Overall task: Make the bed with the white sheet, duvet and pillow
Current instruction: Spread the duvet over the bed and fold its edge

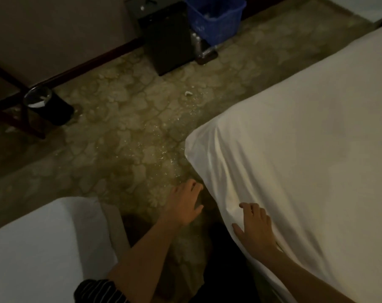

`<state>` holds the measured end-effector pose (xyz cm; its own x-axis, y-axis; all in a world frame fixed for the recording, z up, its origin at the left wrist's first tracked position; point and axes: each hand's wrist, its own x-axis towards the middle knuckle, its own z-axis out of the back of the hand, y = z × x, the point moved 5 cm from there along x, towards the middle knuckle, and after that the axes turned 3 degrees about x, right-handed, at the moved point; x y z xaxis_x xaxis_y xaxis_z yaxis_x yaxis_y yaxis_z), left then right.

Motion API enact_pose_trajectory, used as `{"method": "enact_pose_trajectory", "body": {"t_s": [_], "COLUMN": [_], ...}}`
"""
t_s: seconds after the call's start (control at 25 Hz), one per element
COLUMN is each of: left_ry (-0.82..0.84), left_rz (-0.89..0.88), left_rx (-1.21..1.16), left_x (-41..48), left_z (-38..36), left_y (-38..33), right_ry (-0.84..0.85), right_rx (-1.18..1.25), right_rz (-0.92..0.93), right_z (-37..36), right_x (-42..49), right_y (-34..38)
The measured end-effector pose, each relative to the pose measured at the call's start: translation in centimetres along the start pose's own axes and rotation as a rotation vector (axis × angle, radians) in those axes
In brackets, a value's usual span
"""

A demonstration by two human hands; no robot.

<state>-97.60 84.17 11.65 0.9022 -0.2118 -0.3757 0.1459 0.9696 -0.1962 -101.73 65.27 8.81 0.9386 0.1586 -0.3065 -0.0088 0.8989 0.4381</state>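
The white fabric sheet (295, 160) is spread over the bed (198, 145) at the right and drawn round its near corner, with long creases running down the side that faces the person. The right hand (254, 230) lies flat on that hanging side, just below the corner. Its grip is open, fingers spread and pressing on the cloth without pinching it.

The left hand (183, 206) hangs lower, over the patterned brown carpet floor (120, 138), just beside the sheet's bottom edge under the corner. Its fingers are loosely bent and its grip is open, holding nothing. In this dim light I cannot tell whether the fingertips touch the hem. A black-and-white striped sleeve (98, 289) shows at the elbow of that arm.

The corner of a second white bed (43, 248) juts in at the lower left, well apart from the first, with the person's arms reaching across the gap between them. By the far wall stand a tall black rectangular bin (168, 40) and, just beside it, a blue plastic basket (216, 16). A round black bin with a metal rim (48, 106) sits at the left near dark wooden furniture legs (10, 119). A small white scrap (188, 93) lies on the carpet.
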Motion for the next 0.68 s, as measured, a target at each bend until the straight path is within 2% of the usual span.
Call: {"method": "enact_pose_trajectory", "body": {"t_s": [0.12,0.28,0.4,0.68], "left_ry": [0.061,0.213,0.215,0.216], "left_rz": [-0.070,-0.087,-0.076,-0.029], "left_rx": [-0.019,-0.009,0.009,0.139], "left_x": [4.9,11.1,14.7,25.7], "left_z": [-0.3,-1.3,-1.4,-5.1], "left_y": [3.1,8.5,13.7,21.1], "right_ry": [0.036,0.179,0.233,0.195], "right_rx": [0.001,0.041,0.040,0.044], "right_rz": [-0.074,-0.155,-0.185,-0.267], "right_z": [-2.4,-5.8,-7.4,-12.4], "right_x": [4.3,11.2,16.1,27.2], "right_y": [1.0,4.3,6.2,8.2]}}
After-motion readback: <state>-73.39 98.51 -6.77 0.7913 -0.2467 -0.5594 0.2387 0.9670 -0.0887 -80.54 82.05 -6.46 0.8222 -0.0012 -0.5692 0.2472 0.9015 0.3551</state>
